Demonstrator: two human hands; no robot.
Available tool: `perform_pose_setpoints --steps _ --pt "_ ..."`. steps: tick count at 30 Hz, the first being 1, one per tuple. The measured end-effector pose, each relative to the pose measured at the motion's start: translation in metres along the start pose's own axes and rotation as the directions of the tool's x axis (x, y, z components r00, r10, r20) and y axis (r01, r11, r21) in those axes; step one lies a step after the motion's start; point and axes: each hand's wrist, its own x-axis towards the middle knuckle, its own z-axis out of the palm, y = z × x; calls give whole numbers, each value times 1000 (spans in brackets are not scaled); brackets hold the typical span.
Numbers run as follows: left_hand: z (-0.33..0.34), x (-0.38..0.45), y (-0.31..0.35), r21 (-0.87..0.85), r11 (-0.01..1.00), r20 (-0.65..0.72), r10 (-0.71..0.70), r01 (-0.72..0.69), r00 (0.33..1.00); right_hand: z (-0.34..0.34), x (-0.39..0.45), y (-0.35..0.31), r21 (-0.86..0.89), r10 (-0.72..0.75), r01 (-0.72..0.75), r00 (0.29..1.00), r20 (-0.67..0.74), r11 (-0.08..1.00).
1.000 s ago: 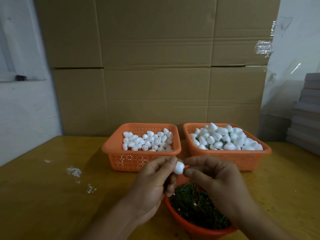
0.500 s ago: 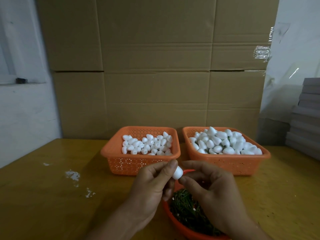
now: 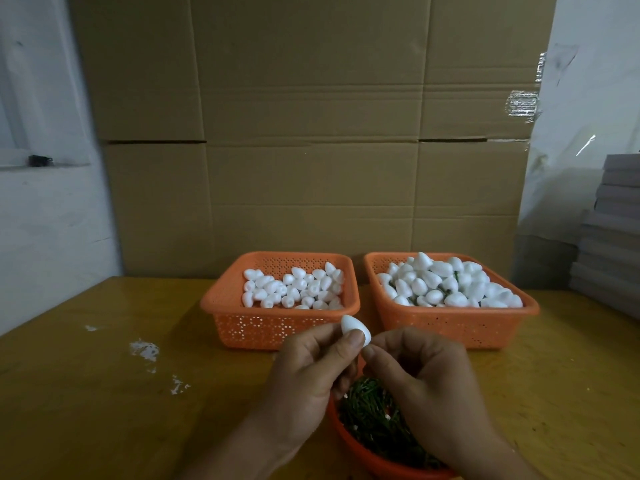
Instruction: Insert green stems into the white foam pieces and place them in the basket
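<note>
Your left hand [image 3: 311,372] pinches the white foam piece [image 3: 354,328] at 6 o'clock, now lifted higher than a second ago, just in front of the left basket [image 3: 277,327]. Your right hand [image 3: 419,372] has closed in, fingertips curled against its base; the stem itself is hidden, so seating looks about done. The right basket [image 3: 450,323] at 1 o'clock likely receives it; the bowl of green stems [image 3: 370,410] sits beneath.

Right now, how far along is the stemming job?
Done: the right basket is heaped with foam pieces, green stems showing between them. In hand: the left hand pinches one foam piece, and the right hand meets it at its lower end; no stem is visible there. Left: the left basket holds many bare pieces, and the bowl holds plenty of stems.
</note>
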Motion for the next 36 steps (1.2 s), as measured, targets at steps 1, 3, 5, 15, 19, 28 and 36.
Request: perform_pose_setpoints --steps 1,3,5,15,19,28,36 --pt "1 0 0 22 1000 -10 20 -20 1000 0 0 -1 0 -1 1 1000 4 1000" --pt "2 0 -1 67 996 -24 60 -58 998 2 -1 -2 4 0 0 1000 9 1000" --pt "3 -1 0 113 990 -27 90 -86 996 3 -1 -2 5 8 -9 1000 24 1000" --pt "7 -3 2 274 951 -84 171 -142 982 6 -4 -5 -37 58 -56 997 45 998" --pt "9 -4 0 255 956 -78 167 -142 983 6 -4 -9 16 66 -68 996 64 998" --pt "11 -6 2 238 963 -35 137 -125 990 3 0 -16 167 80 -88 995 58 982" --pt "9 -6 1 222 969 -1 114 -111 994 0 4 -10 172 114 -113 993 2 979"
